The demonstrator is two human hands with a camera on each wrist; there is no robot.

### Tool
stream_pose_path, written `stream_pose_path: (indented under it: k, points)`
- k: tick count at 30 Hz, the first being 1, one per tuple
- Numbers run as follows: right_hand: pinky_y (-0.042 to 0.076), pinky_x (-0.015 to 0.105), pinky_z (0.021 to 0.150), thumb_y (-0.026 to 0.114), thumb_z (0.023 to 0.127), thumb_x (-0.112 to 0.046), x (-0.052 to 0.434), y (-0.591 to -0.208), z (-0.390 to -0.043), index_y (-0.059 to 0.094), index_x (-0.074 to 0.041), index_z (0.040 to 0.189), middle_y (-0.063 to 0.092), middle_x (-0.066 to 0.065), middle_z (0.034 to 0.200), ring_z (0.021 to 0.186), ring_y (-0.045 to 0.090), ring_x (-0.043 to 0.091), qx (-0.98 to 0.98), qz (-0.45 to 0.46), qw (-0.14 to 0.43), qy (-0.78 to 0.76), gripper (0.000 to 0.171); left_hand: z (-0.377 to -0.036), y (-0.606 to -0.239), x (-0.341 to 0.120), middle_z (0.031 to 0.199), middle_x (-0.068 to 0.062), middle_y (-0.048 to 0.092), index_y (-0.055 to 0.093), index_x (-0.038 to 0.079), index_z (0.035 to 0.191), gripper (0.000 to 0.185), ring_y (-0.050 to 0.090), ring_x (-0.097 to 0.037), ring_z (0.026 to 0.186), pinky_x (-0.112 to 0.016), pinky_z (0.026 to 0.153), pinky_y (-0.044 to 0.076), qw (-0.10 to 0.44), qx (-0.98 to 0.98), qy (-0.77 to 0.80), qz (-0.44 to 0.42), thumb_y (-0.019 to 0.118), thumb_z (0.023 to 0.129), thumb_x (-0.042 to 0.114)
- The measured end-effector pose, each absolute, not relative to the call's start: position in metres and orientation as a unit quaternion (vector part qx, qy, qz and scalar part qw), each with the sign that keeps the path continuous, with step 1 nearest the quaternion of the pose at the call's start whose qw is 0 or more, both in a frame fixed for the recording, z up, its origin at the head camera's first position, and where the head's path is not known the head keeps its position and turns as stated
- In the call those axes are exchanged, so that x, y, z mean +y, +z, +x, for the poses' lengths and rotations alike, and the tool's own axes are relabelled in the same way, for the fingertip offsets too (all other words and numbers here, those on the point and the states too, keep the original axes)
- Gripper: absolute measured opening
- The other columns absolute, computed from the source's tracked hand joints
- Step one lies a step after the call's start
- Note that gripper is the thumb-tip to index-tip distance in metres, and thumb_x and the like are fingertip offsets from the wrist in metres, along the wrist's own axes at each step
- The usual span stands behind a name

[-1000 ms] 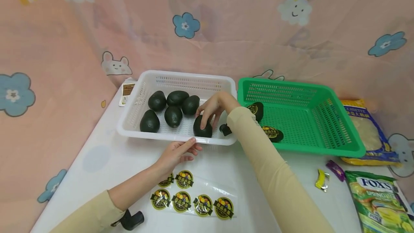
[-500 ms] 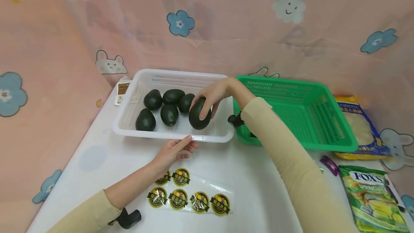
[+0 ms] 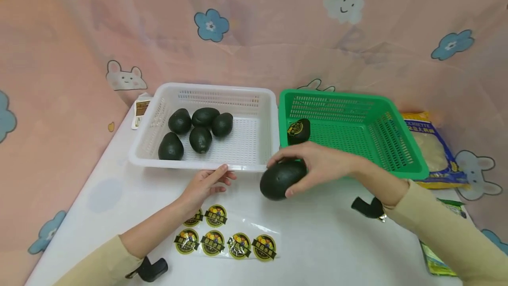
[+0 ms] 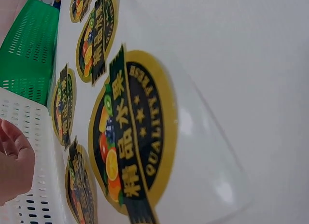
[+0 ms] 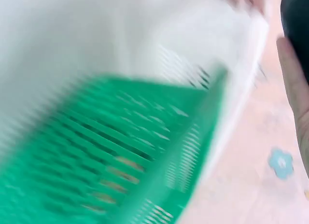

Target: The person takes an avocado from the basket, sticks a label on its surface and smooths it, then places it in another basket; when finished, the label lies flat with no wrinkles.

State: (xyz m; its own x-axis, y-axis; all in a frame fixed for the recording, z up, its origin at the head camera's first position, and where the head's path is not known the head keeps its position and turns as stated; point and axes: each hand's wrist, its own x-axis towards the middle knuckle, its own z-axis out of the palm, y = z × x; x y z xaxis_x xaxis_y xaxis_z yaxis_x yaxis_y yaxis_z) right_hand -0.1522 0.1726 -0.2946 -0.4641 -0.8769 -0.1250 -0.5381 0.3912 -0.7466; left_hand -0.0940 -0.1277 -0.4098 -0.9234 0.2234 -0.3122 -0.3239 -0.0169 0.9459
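Observation:
My right hand [image 3: 317, 167] grips a dark green avocado [image 3: 279, 182], thumb on the near side and fingers over the top. It is above the table, just in front of the two baskets. My left hand [image 3: 204, 189] rests at the front rim of the white basket [image 3: 202, 165], its thumb touching the edge and its fingers loosely bent. Several plain avocados [image 3: 200, 139] lie in the white basket. In the green basket [image 3: 389, 172] lies an avocado with a round label [image 3: 298, 130]. A clear sheet of round black-and-gold stickers [image 3: 213, 242] lies below my left hand.
A blue and yellow food bag [image 3: 430, 149] stands right of the green basket. Nearer, a green bag [image 3: 438, 259] is partly hidden by my right sleeve. A small packet [image 3: 140, 110] lies by the white basket's left end. The right wrist view is blurred.
My right hand has lifted the avocado out of the white basket and carried it right and toward me. My left hand keeps its place at the rim. The head view has shifted slightly.

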Motion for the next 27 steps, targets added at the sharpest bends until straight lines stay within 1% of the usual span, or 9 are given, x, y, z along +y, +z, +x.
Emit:
stream_pose_path:
  k: [3, 7, 11, 13, 16, 19, 21, 24, 27]
  points:
    - [0.051, 0.032, 0.084, 0.081, 0.077, -0.047, 0.183, -0.323, -0.123, 0.058, -0.026, 0.127, 0.061, -0.015, 0.117, 0.103, 0.057, 0.009, 0.814, -0.416, 0.242, -0.326, 0.059, -0.093, -0.411, -0.128, 0.102, -0.008, 0.070, 0.067, -0.003, 0.111, 0.048, 0.061, -0.014, 0.092, -0.035, 0.088, 0.052, 0.191, 0.674, 0.713, -0.035, 0.054, 0.100, 0.041]
    - [0.049, 0.033, 0.086, 0.082, 0.075, -0.048, 0.187, -0.368, -0.099, 0.057, -0.027, 0.126, 0.060, -0.016, 0.116, 0.104, 0.056, 0.008, 0.848, -0.355, 0.188, -0.346, 0.061, -0.092, -0.412, -0.128, 0.100, -0.004, 0.070, 0.067, -0.004, 0.111, 0.048, 0.062, -0.014, 0.093, -0.035, 0.088, 0.053, 0.186, 0.673, 0.715, -0.036, 0.054, 0.100, 0.040]
    - [0.047, 0.036, 0.090, 0.082, 0.075, -0.047, 0.187, -0.407, -0.091, 0.056, -0.028, 0.127, 0.060, -0.015, 0.116, 0.105, 0.056, 0.008, 0.863, -0.310, 0.139, -0.373, 0.062, -0.093, -0.411, -0.127, 0.099, -0.003, 0.071, 0.066, -0.005, 0.112, 0.047, 0.062, -0.014, 0.092, -0.036, 0.088, 0.052, 0.184, 0.671, 0.717, -0.038, 0.054, 0.100, 0.039]
    - [0.046, 0.038, 0.091, 0.082, 0.076, -0.045, 0.187, -0.419, -0.090, 0.054, -0.027, 0.129, 0.059, -0.014, 0.118, 0.107, 0.055, 0.009, 0.861, -0.303, 0.134, -0.386, 0.062, -0.094, -0.411, -0.127, 0.100, -0.003, 0.070, 0.066, -0.005, 0.112, 0.048, 0.062, -0.014, 0.092, -0.037, 0.089, 0.052, 0.186, 0.671, 0.717, -0.036, 0.053, 0.101, 0.039]
    - [0.045, 0.040, 0.094, 0.082, 0.078, -0.043, 0.189, -0.428, -0.090, 0.051, -0.026, 0.132, 0.058, -0.012, 0.123, 0.111, 0.055, 0.011, 0.853, -0.303, 0.143, -0.400, 0.065, -0.094, -0.410, -0.128, 0.105, -0.007, 0.069, 0.065, -0.005, 0.114, 0.049, 0.061, -0.016, 0.096, -0.037, 0.091, 0.051, 0.195, 0.674, 0.712, -0.021, 0.052, 0.101, 0.041]
    - [0.044, 0.041, 0.096, 0.082, 0.078, -0.041, 0.191, -0.430, -0.091, 0.049, -0.024, 0.136, 0.056, -0.010, 0.128, 0.115, 0.054, 0.012, 0.847, -0.311, 0.151, -0.403, 0.068, -0.090, -0.411, -0.135, 0.114, -0.011, 0.067, 0.062, -0.002, 0.122, 0.046, 0.061, -0.021, 0.103, -0.037, 0.091, 0.051, 0.209, 0.707, 0.675, 0.037, 0.052, 0.101, 0.038]
    - [0.044, 0.042, 0.098, 0.082, 0.078, -0.041, 0.192, -0.430, -0.092, 0.048, -0.023, 0.138, 0.055, -0.009, 0.132, 0.118, 0.053, 0.013, 0.847, -0.321, 0.150, -0.395, 0.071, -0.085, -0.413, -0.144, 0.120, -0.011, 0.065, 0.060, 0.002, 0.128, 0.045, 0.060, -0.023, 0.108, -0.036, 0.092, 0.050, 0.208, 0.757, 0.611, 0.104, 0.057, 0.099, 0.036]
    - [0.044, 0.043, 0.099, 0.081, 0.078, -0.042, 0.193, -0.428, -0.093, 0.046, -0.021, 0.141, 0.053, -0.007, 0.136, 0.121, 0.052, 0.014, 0.851, -0.333, 0.149, -0.377, 0.075, -0.075, -0.416, -0.161, 0.125, -0.003, 0.062, 0.060, 0.010, 0.130, 0.052, 0.054, -0.022, 0.115, -0.038, 0.096, 0.046, 0.175, 0.845, 0.459, 0.210, 0.068, 0.090, 0.043]
    - [0.043, 0.043, 0.100, 0.082, 0.077, -0.041, 0.195, -0.426, -0.094, 0.044, -0.020, 0.143, 0.052, -0.005, 0.137, 0.123, 0.051, 0.015, 0.857, -0.335, 0.144, -0.364, 0.079, -0.067, -0.419, -0.176, 0.125, 0.002, 0.056, 0.063, 0.016, 0.124, 0.063, 0.045, -0.020, 0.118, -0.043, 0.097, 0.043, 0.131, 0.895, 0.324, 0.279, 0.077, 0.077, 0.055]
